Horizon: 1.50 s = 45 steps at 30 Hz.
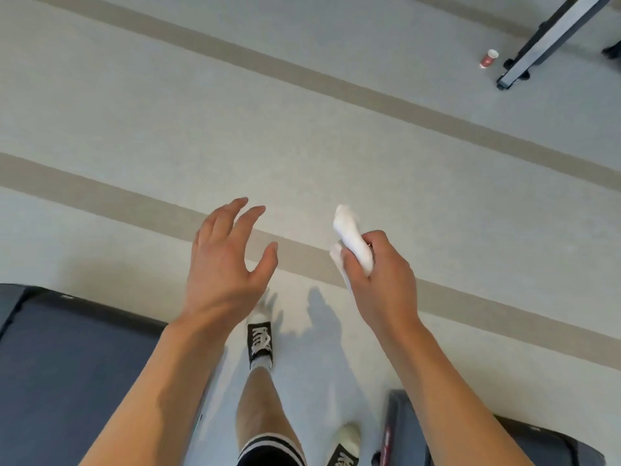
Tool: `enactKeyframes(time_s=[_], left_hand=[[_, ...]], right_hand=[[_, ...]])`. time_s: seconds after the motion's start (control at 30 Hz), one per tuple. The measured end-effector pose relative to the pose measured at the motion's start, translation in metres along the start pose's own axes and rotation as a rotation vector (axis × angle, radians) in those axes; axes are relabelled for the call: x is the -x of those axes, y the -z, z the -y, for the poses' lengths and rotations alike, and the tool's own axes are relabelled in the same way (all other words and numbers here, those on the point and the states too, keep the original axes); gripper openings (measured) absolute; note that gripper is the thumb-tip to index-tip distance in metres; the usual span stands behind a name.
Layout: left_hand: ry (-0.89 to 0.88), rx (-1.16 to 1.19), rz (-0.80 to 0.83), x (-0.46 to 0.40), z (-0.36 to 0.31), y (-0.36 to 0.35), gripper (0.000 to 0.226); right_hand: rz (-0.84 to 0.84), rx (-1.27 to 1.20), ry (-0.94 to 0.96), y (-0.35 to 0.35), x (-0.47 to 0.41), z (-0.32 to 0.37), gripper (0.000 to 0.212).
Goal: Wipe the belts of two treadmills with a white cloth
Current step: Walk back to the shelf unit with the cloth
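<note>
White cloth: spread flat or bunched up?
Bunched up: the white cloth is a crumpled wad gripped in the right hand, above the floor.

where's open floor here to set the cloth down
Bare floor stretches ahead of both hands, between the two tan stripes. Crowded spots: lower left by the treadmill, lower right by the second treadmill, and top right around the red cup and metal leg.

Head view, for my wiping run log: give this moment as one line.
right hand grips white cloth | left hand open, empty | treadmill belt lower left, untouched | person standing on floor

Both treadmills [67,364] edge-cropped
</note>
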<state>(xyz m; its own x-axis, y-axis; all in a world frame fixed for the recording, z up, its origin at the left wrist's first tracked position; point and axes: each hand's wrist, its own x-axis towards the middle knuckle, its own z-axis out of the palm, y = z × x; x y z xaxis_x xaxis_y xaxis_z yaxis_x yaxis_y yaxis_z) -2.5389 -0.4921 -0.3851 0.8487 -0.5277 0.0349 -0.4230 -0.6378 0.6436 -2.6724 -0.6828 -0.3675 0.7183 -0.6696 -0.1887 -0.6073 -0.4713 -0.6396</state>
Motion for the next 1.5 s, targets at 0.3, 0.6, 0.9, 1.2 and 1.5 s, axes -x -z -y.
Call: enactKeyframes(time_s=[0.3, 0.6, 0.9, 1.2, 1.5], left_hand=[[0.040, -0.115, -0.052, -0.182, 0.129, 0.075, 0.056], [0.073, -0.124, -0.155, -0.293, 0.089, 0.164, 0.055], [0.144, -0.191, -0.297, -0.411, 0.034, 0.217, 0.057], [0.250, -0.274, -0.324, -0.552, 0.084, 0.279, 0.056], [0.185, -0.272, -0.336, -0.739, 0.195, 0.403, 0.056]], right_hand=[[0.102, 0.023, 0.172, -0.102, -0.187, 0.161, 0.021], [0.103, -0.014, 0.285, -0.065, -0.298, 0.280, 0.017], [0.097, -0.013, 0.441, -0.015, -0.415, 0.356, 0.016], [0.074, 0.040, 0.624, -0.039, -0.562, 0.466, 0.018], [-0.001, 0.100, 0.699, -0.130, -0.705, 0.639, 0.024]])
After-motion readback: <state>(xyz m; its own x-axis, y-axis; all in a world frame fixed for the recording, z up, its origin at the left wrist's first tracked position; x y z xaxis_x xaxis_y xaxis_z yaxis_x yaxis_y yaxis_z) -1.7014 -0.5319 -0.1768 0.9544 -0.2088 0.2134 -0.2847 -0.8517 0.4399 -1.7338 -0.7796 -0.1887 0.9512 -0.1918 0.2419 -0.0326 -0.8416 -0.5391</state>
